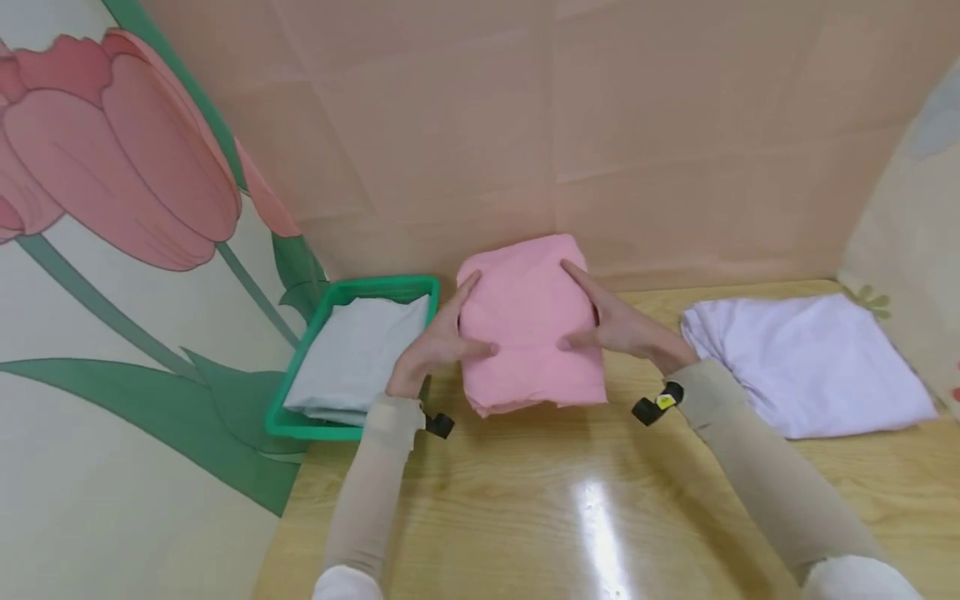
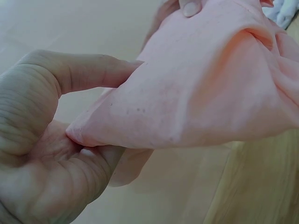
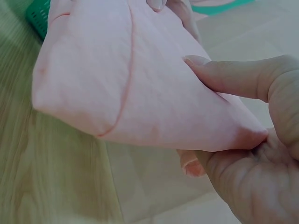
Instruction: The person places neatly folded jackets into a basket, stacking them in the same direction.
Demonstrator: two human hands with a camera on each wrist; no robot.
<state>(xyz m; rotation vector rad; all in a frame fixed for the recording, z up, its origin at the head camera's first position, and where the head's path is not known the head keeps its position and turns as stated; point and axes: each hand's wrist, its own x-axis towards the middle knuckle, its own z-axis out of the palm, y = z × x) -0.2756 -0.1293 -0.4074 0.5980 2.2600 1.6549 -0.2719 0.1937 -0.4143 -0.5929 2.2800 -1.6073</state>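
A folded pink cloth (image 1: 525,317) is held up between both hands over the wooden table. My left hand (image 1: 438,337) grips its left side, and my right hand (image 1: 618,323) grips its right side. In the left wrist view the thumb (image 2: 100,72) presses the top of the bundle while the other fingers go under it, partly hidden. The right wrist view shows the same hold, with the thumb (image 3: 238,77) on top and fingers beneath the cloth. The bundle is thick, with soft rounded edges and a fold line.
A green plastic basket (image 1: 281,421) holding a folded pale grey cloth (image 1: 360,354) stands to the left. On the right lies a folded lavender-white cloth (image 1: 817,367). Behind the wooden table (image 1: 525,508) rises a tan sheet (image 1: 645,133), with a tulip-painted wall (image 1: 112,158) at left.
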